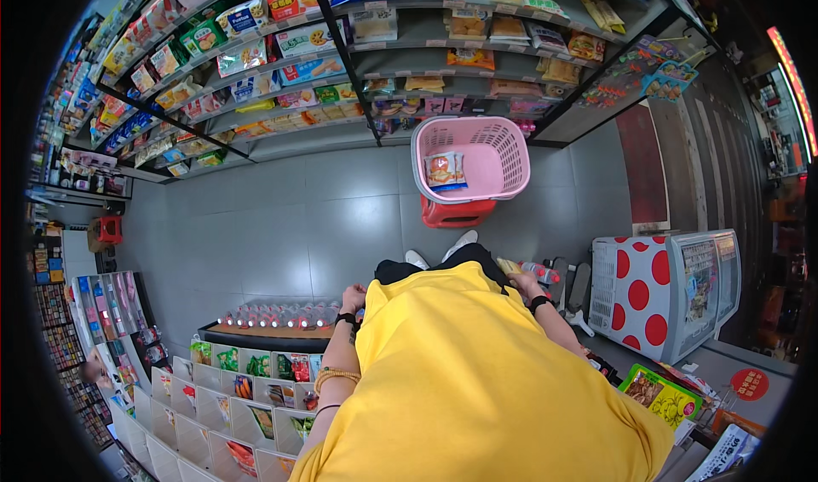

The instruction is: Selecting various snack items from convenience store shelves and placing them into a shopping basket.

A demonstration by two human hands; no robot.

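My left hand [354, 298] hangs beside my yellow shirt with its fingers curled in, and nothing shows in it. On the other side, my right hand [523, 283] is closed round a small pale-yellow packet [509, 265], partly hidden by the fingers. In front of my feet a pink shopping basket [514, 160] rests on a red stool [458, 213], apart from both hands. Inside the basket lie blue-and-white food packets [445, 171].
Stocked snack shelves [409, 60] run along the far side. Bottles [281, 314] stand on a low ledge at left, by white compartment bins [204, 397]. A red-dotted freezer [639, 294] stands at right, and a bottle [541, 271] is near my right hand.
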